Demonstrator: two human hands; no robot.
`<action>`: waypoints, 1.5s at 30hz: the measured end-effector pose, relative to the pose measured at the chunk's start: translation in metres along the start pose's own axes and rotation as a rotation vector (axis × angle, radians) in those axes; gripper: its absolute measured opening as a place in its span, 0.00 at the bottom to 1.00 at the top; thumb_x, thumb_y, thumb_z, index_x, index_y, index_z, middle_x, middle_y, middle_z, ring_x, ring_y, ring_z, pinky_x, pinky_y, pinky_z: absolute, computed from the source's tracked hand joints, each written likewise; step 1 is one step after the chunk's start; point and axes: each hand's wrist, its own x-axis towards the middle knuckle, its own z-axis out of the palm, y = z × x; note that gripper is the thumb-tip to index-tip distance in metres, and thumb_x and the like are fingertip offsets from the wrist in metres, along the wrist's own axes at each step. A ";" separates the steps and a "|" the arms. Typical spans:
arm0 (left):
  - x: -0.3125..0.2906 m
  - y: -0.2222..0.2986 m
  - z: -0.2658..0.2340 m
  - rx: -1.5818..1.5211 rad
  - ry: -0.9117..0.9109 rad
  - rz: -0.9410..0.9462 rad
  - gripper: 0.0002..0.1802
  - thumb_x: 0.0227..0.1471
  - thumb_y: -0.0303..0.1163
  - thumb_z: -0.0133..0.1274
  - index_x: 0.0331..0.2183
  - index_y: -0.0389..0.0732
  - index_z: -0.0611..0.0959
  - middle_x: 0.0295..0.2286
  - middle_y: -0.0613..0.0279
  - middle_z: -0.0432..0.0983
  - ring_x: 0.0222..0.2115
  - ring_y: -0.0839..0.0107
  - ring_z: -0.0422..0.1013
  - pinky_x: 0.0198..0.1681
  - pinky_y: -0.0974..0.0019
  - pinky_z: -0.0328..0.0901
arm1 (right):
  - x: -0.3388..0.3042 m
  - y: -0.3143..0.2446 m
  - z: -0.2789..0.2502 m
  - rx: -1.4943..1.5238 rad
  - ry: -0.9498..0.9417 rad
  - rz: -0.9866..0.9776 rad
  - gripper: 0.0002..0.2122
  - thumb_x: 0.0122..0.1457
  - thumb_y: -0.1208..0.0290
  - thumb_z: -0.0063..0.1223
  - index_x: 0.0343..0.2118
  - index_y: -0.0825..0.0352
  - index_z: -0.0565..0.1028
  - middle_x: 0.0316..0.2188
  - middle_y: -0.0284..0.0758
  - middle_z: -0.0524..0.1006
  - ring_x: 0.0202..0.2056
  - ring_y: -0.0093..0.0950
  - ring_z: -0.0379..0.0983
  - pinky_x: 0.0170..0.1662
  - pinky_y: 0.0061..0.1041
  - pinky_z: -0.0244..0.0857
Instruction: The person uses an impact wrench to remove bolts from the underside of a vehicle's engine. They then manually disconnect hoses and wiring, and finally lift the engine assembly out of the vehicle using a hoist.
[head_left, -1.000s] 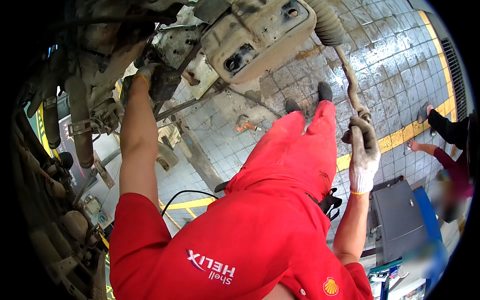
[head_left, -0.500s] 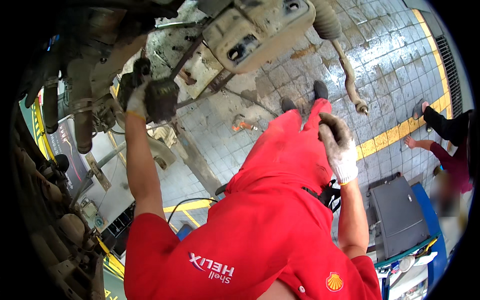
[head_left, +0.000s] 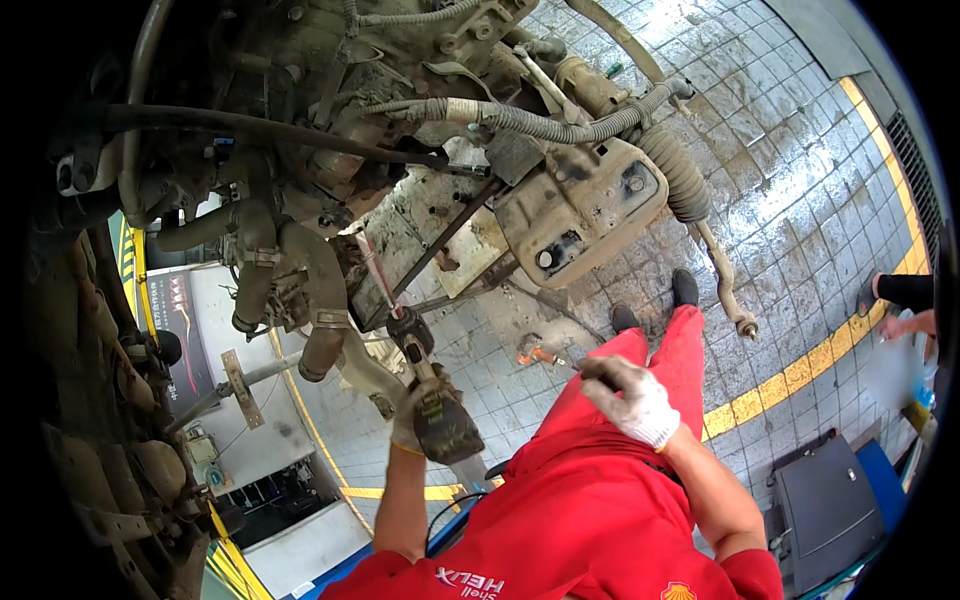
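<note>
My left hand [head_left: 405,418] is wrapped round a dark, worn cordless impact wrench [head_left: 447,428]. Its nose points up toward the vehicle's underside, and a long reddish-silver extension bar [head_left: 376,268] appears to run from it among the pipes. In front of my waist, my right hand [head_left: 635,402] wears a white work glove blackened at the fingers. Those fingers are curled in, and anything inside them is hidden. Dirty hoses and pipes [head_left: 325,320] hang beside the wrench. Right of them sits a beige, dusty metal housing [head_left: 580,215] with a ribbed rubber boot [head_left: 675,175].
A steering rod [head_left: 722,280] hangs from the boot. On the tiled floor lies an orange-and-metal tool [head_left: 540,355]. A grey cabinet [head_left: 828,500] stands at lower right, another person [head_left: 905,310] at the right edge. A jointed metal arm [head_left: 245,380] crosses the left side.
The impact wrench in my left hand has come down and right, away from the pipes. My right hand has shifted left and lower. More of the vehicle's underside shows; the other person has moved toward the edge.
</note>
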 end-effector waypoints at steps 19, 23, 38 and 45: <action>0.033 -0.077 0.119 0.674 -0.505 -0.013 0.28 0.51 0.29 0.62 0.55 0.34 0.79 0.47 0.58 0.81 0.47 0.66 0.77 0.55 0.62 0.70 | 0.116 -0.010 0.054 0.723 -0.503 0.392 0.20 0.61 0.62 0.65 0.51 0.69 0.81 0.42 0.33 0.83 0.40 0.22 0.76 0.43 0.25 0.73; 0.027 -0.063 0.134 1.101 -0.458 0.079 0.21 0.58 0.35 0.62 0.49 0.34 0.83 0.43 0.59 0.83 0.45 0.71 0.77 0.50 0.63 0.71 | 0.117 -0.020 0.040 0.801 -0.539 0.337 0.19 0.62 0.64 0.64 0.52 0.70 0.81 0.42 0.32 0.83 0.42 0.22 0.76 0.45 0.26 0.73; 0.031 0.024 0.098 2.140 -0.090 0.655 0.31 0.51 0.45 0.67 0.56 0.53 0.79 0.49 0.62 0.79 0.48 0.61 0.78 0.52 0.55 0.72 | 0.095 -0.021 0.014 0.657 -0.538 0.321 0.22 0.59 0.73 0.68 0.56 0.66 0.75 0.41 0.32 0.81 0.32 0.21 0.75 0.34 0.25 0.72; 0.069 0.113 0.057 2.032 0.190 0.939 0.20 0.58 0.49 0.61 0.38 0.41 0.83 0.29 0.52 0.83 0.29 0.51 0.80 0.34 0.54 0.74 | 0.051 0.043 -0.013 -0.369 -0.202 -0.592 0.29 0.53 0.62 0.72 0.57 0.66 0.76 0.50 0.45 0.80 0.50 0.44 0.78 0.57 0.38 0.71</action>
